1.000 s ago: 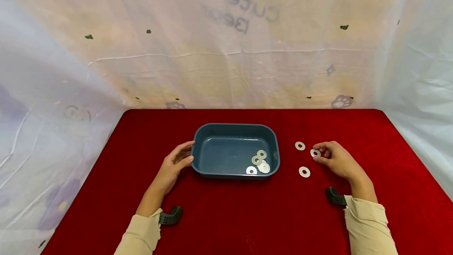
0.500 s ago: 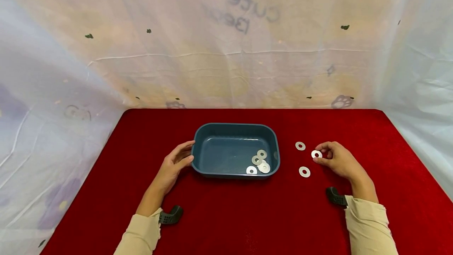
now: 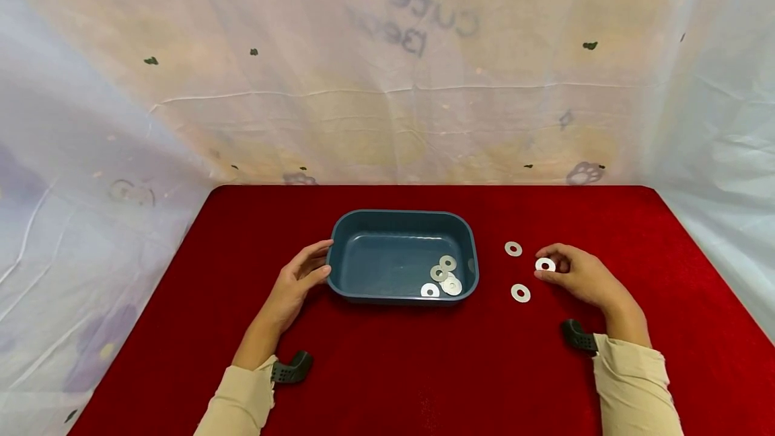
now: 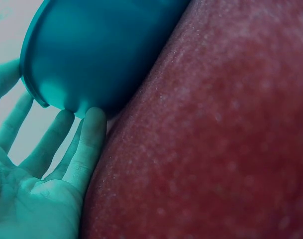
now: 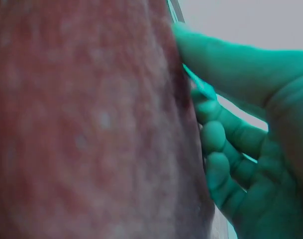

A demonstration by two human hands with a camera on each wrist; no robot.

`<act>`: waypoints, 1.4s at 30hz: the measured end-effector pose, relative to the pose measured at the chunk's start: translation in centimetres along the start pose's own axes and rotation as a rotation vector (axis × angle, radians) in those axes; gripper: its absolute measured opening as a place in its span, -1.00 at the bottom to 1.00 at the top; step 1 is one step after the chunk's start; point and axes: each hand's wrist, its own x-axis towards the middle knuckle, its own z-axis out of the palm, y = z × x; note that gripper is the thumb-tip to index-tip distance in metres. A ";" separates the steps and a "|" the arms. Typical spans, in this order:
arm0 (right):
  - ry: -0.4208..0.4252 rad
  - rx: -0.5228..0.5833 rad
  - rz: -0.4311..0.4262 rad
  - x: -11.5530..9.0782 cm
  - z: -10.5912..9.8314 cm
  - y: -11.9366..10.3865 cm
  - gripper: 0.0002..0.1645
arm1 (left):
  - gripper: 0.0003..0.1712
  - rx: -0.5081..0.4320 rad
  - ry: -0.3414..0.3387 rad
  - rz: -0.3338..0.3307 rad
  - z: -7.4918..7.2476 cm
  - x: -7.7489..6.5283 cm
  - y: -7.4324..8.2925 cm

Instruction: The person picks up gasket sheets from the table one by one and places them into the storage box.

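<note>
A dark blue rectangular bin (image 3: 381, 264) stands on the red cloth. Several flat metal washers (image 3: 433, 274) lie inside it, gathered toward its near right corner. My left hand (image 3: 293, 291) is at the bin's left end; in the left wrist view its extended fingers (image 4: 89, 144) touch the outer wall. To the right of the bin, my right hand (image 3: 581, 278) pinches a washer (image 3: 545, 260) between thumb and fingertips, low over the cloth. In the right wrist view that washer (image 5: 201, 85) shows edge-on under the thumb.
Two loose washers lie on the cloth between the bin and my right hand, a far washer (image 3: 508, 247) and a nearer washer (image 3: 515, 292). A pale printed curtain (image 3: 387, 133) hangs behind the table (image 3: 387, 369) and along both sides.
The pinched washer has shifted slightly right and nearer to me, now turned more toward the camera between the right fingers. The left hand and the bin stay in place.
</note>
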 end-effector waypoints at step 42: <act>0.062 -0.010 -0.003 -0.1 -0.2 0.4 -0.58 | -0.40 0.004 0.007 -0.006 0.0 0.0 0.0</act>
